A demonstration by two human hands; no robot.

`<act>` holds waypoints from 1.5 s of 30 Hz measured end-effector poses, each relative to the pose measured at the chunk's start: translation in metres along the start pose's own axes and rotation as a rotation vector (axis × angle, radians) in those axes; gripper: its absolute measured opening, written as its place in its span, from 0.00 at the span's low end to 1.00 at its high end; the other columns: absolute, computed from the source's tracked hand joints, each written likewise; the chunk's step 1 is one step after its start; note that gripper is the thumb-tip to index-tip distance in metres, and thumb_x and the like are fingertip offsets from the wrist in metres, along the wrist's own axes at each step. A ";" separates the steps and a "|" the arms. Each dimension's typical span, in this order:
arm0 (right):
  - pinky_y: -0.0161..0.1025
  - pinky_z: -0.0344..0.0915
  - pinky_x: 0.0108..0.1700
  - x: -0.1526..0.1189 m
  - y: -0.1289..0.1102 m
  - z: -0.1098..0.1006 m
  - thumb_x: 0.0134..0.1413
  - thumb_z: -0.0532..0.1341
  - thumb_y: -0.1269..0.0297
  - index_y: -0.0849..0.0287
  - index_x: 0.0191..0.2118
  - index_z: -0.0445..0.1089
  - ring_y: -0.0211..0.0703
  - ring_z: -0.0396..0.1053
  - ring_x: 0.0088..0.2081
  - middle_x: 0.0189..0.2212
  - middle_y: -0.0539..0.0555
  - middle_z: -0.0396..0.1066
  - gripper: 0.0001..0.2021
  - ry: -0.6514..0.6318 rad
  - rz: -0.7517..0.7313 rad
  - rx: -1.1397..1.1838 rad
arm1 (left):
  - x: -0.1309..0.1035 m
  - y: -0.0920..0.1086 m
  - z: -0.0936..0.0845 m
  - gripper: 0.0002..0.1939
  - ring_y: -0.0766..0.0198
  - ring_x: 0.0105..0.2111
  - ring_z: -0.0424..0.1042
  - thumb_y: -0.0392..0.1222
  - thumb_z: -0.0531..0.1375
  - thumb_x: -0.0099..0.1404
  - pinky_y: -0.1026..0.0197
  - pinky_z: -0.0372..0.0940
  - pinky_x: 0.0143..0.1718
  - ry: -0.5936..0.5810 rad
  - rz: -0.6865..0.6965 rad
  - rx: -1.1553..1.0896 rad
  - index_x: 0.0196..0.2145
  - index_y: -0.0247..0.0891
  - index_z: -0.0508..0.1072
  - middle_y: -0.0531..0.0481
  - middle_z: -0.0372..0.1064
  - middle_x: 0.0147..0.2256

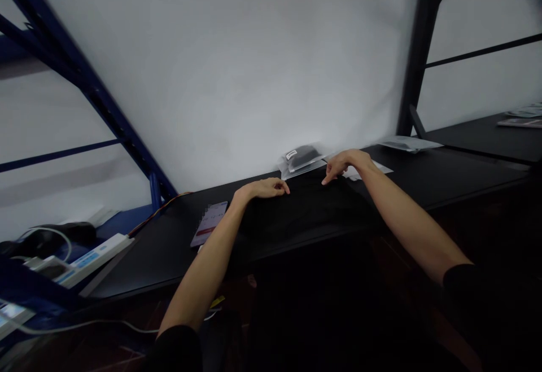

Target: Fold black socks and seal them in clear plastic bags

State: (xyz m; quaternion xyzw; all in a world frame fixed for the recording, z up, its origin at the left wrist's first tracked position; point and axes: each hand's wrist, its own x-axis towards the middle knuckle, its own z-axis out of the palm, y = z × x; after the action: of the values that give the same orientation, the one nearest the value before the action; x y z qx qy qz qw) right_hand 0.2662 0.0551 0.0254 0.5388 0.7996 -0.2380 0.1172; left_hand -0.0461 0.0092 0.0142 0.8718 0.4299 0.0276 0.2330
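Note:
A dark cloth (305, 205), hard to tell from the black tabletop (163, 253), lies in front of me. My left hand (267, 187) rests at its left part, fingers bent downward and together at the fabric. Over the right part, my right hand (337, 166) has its fingers curled, with the fingertips down at the cloth. Behind the hands, a clear plastic bag (302, 157) with a dark item and a white label leans near the wall. White sheets or packaging (383, 167) lie partly behind my right wrist.
A phone (209, 223) with a lit screen lies left of my left forearm. Another clear bag (409, 144) is at the back right. Blue metal posts (105, 101), a white power strip (95, 253) and cables are on the left. A black post (417, 50) stands right.

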 end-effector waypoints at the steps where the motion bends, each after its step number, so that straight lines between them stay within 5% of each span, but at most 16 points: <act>1: 0.49 0.64 0.42 0.002 0.001 0.000 0.42 0.71 0.36 0.55 0.24 0.70 0.49 0.66 0.33 0.23 0.51 0.62 0.25 -0.001 0.017 -0.009 | 0.000 0.001 0.001 0.17 0.61 0.39 0.69 0.42 0.60 0.57 0.63 0.62 0.40 0.018 0.001 0.016 0.44 0.45 0.81 0.49 0.73 0.42; 5: 0.47 0.63 0.41 0.001 0.006 -0.002 0.40 0.73 0.38 0.55 0.26 0.72 0.46 0.64 0.33 0.25 0.51 0.66 0.24 0.043 -0.075 0.015 | -0.001 0.006 -0.001 0.14 0.61 0.39 0.69 0.41 0.61 0.59 0.62 0.62 0.42 0.073 0.076 0.051 0.43 0.44 0.80 0.49 0.73 0.42; 10: 0.43 0.61 0.42 -0.027 0.005 -0.009 0.47 0.68 0.35 0.56 0.32 0.74 0.44 0.64 0.36 0.31 0.52 0.70 0.26 0.201 -0.416 0.182 | -0.014 0.029 -0.011 0.14 0.64 0.31 0.65 0.47 0.62 0.64 0.62 0.61 0.35 0.059 0.185 -0.154 0.44 0.39 0.77 0.50 0.69 0.34; 15: 0.39 0.61 0.37 -0.044 -0.014 -0.001 0.42 0.72 0.37 0.57 0.34 0.75 0.41 0.65 0.34 0.29 0.50 0.70 0.26 -0.167 -0.452 0.206 | -0.029 0.061 -0.008 0.15 0.63 0.35 0.68 0.50 0.70 0.57 0.62 0.63 0.38 -0.449 0.117 -0.209 0.40 0.42 0.79 0.51 0.73 0.34; 17: 0.38 0.61 0.35 -0.039 -0.023 0.006 0.38 0.75 0.39 0.56 0.34 0.76 0.41 0.66 0.34 0.29 0.49 0.70 0.26 -0.261 -0.390 0.168 | -0.030 0.067 -0.002 0.16 0.63 0.33 0.67 0.50 0.73 0.52 0.62 0.62 0.35 -0.533 0.065 -0.175 0.36 0.43 0.79 0.52 0.72 0.31; 24: 0.37 0.64 0.36 -0.020 -0.041 0.024 0.34 0.77 0.41 0.58 0.32 0.75 0.40 0.68 0.35 0.31 0.49 0.71 0.27 -0.304 -0.202 0.113 | -0.025 0.067 0.012 0.20 0.66 0.27 0.62 0.49 0.76 0.41 0.64 0.59 0.27 -0.439 0.014 -0.102 0.31 0.42 0.78 0.55 0.66 0.27; 27: 0.38 0.64 0.35 -0.023 -0.041 0.024 0.36 0.75 0.38 0.58 0.32 0.74 0.41 0.68 0.35 0.31 0.50 0.71 0.28 -0.290 -0.235 0.129 | -0.025 0.067 0.011 0.16 0.65 0.27 0.63 0.49 0.75 0.43 0.64 0.59 0.29 -0.466 0.028 -0.124 0.28 0.42 0.77 0.55 0.68 0.25; 34: 0.36 0.59 0.33 -0.045 -0.051 0.019 0.45 0.73 0.40 0.58 0.33 0.72 0.35 0.63 0.29 0.27 0.47 0.69 0.25 -0.373 -0.582 0.194 | -0.028 0.061 -0.001 0.13 0.64 0.31 0.67 0.49 0.71 0.52 0.65 0.60 0.31 -0.449 0.013 -0.215 0.34 0.43 0.79 0.54 0.73 0.29; 45: 0.40 0.64 0.38 -0.056 -0.047 0.025 0.30 0.79 0.43 0.53 0.42 0.74 0.44 0.69 0.39 0.39 0.50 0.74 0.32 -0.327 -0.443 0.084 | -0.027 0.036 -0.010 0.15 0.64 0.29 0.60 0.52 0.69 0.53 0.64 0.54 0.26 -0.234 -0.063 -0.246 0.37 0.45 0.78 0.54 0.69 0.31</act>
State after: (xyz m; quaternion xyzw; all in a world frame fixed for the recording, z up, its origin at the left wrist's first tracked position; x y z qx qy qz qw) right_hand 0.2437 -0.0171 0.0404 0.3095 0.8578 -0.3746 0.1675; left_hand -0.0386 -0.0268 0.0424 0.8201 0.4204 -0.0291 0.3871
